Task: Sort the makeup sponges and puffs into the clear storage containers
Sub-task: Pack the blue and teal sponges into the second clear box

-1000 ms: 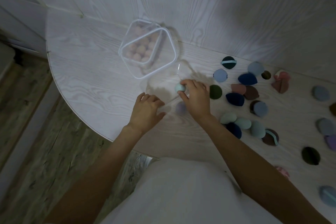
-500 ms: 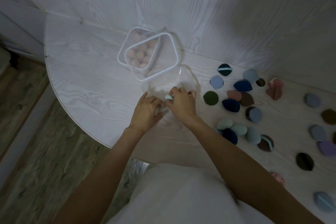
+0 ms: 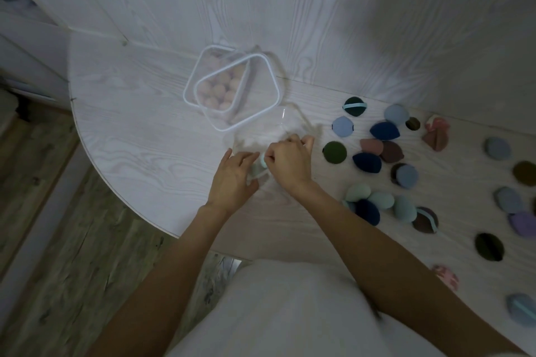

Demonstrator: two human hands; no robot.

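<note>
Your left hand [image 3: 232, 180] rests curled on the pale wood-grain table [image 3: 139, 136], fingers loosely bent against the wall of a clear, nearly invisible container [image 3: 278, 130]. Beyond it, a clear box with a white rim [image 3: 232, 90] holds round pink puffs, its lid lying askew on top. Your right hand [image 3: 290, 162] pinches a smooth mint-green sponge [image 3: 263, 164] between thumb and fingertips, right beside your left fingers at the clear container. Further right, matte egg-shaped sponges and flat round puffs [image 3: 377, 153] in blue, green, brown and lilac lie scattered on the table.
</note>
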